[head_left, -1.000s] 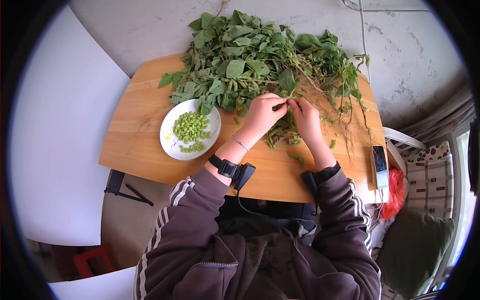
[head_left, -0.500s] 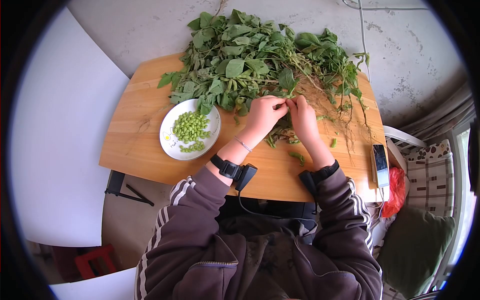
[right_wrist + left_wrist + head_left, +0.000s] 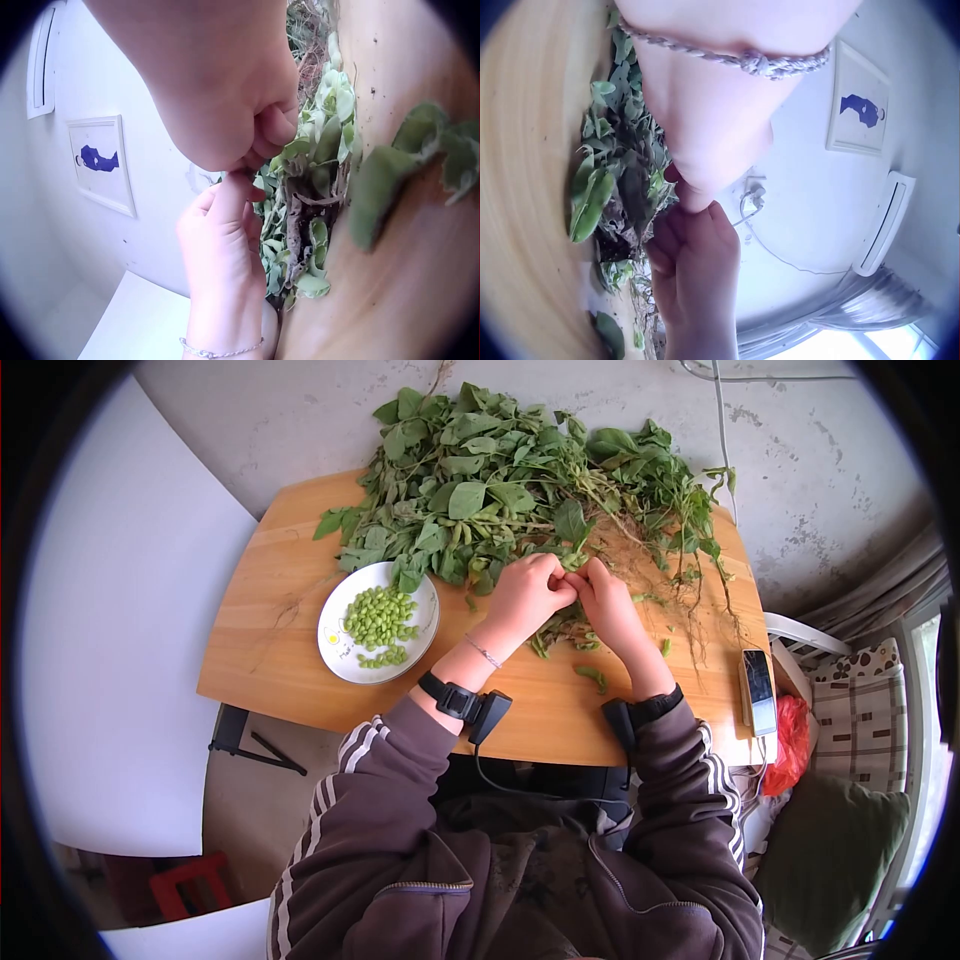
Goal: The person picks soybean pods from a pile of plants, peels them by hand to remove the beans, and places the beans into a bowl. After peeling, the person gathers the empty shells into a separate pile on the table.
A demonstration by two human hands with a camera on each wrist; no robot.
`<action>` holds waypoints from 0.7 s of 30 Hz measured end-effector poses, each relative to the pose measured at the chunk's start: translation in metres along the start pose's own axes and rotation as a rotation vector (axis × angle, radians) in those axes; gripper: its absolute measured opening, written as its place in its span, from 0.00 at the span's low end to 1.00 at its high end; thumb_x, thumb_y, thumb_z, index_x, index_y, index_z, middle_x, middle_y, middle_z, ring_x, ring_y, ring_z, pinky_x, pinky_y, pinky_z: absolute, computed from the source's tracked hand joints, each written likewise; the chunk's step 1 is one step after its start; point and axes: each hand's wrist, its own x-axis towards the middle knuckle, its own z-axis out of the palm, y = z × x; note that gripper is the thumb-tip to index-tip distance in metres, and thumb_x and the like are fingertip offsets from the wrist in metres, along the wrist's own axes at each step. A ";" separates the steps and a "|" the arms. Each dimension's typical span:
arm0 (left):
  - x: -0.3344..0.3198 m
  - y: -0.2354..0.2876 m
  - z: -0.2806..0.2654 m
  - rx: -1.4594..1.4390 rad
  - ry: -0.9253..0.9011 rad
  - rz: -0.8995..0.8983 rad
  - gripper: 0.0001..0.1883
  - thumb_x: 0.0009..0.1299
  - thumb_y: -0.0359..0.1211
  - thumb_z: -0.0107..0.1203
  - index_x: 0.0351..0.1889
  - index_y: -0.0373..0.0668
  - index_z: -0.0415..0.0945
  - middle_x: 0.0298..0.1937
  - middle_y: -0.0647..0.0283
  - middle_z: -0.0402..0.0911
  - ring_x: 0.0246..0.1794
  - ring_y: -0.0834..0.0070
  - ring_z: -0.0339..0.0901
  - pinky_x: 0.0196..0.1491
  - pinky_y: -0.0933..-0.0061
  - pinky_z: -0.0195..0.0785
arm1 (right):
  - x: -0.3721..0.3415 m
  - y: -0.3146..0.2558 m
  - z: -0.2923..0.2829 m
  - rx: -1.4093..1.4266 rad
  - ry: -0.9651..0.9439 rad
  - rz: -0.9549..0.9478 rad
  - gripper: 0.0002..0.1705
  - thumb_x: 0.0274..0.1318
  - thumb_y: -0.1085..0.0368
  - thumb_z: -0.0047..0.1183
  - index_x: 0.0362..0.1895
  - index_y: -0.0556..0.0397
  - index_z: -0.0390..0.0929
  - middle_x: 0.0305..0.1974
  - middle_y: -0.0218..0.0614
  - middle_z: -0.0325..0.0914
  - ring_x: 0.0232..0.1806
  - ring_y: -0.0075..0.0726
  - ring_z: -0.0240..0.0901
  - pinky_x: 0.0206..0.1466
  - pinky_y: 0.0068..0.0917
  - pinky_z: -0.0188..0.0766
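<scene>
In the head view my left hand [image 3: 527, 598] and right hand [image 3: 610, 605] meet at the fingertips over the table, in front of a heap of leafy bean plants [image 3: 480, 470]. Thumbs and curled fingers of both hands pinch at one spot, on a small bean pod almost wholly hidden by the fingers. Below them lies a small pile of opened pods [image 3: 565, 630]. A white plate [image 3: 332, 655] stands left of my left hand, with shelled green beans [image 3: 380, 617] on it. The right wrist view shows a loose green pod [image 3: 379, 191] on the wood close by.
The wooden table [image 3: 260, 620] also carries a pod [image 3: 592, 677] near its front and thin roots [image 3: 700, 630] at the right. A phone [image 3: 760, 690] lies at the right edge. Beyond are a red bag [image 3: 790, 745] and a green cushion [image 3: 835, 850].
Both hands stay at the same place, fingertips together. The fingers have curled in more and the wrists have turned slightly. Plate, beans and plants have not moved.
</scene>
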 end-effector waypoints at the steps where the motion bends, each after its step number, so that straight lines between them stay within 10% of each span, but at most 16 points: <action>1: -0.001 -0.001 0.001 -0.004 -0.009 -0.015 0.09 0.56 0.30 0.66 0.26 0.39 0.75 0.25 0.59 0.78 0.26 0.60 0.79 0.30 0.62 0.72 | 0.000 -0.002 -0.003 0.018 -0.013 0.009 0.09 0.65 0.67 0.55 0.39 0.59 0.70 0.31 0.51 0.81 0.33 0.57 0.79 0.35 0.41 0.74; 12: 0.004 -0.004 0.003 -0.332 0.020 -0.144 0.09 0.67 0.30 0.66 0.43 0.41 0.87 0.32 0.68 0.87 0.24 0.88 0.74 0.28 0.84 0.66 | 0.002 0.000 -0.017 0.661 -0.042 0.423 0.12 0.71 0.58 0.52 0.38 0.53 0.72 0.23 0.21 0.66 0.19 0.14 0.57 0.20 0.18 0.53; 21: 0.005 -0.003 -0.001 -0.560 -0.087 -0.328 0.11 0.68 0.32 0.66 0.45 0.36 0.86 0.35 0.65 0.88 0.32 0.86 0.80 0.35 0.84 0.72 | 0.001 0.003 -0.018 0.644 -0.034 0.357 0.12 0.72 0.59 0.52 0.39 0.54 0.73 0.22 0.21 0.65 0.19 0.13 0.56 0.20 0.17 0.52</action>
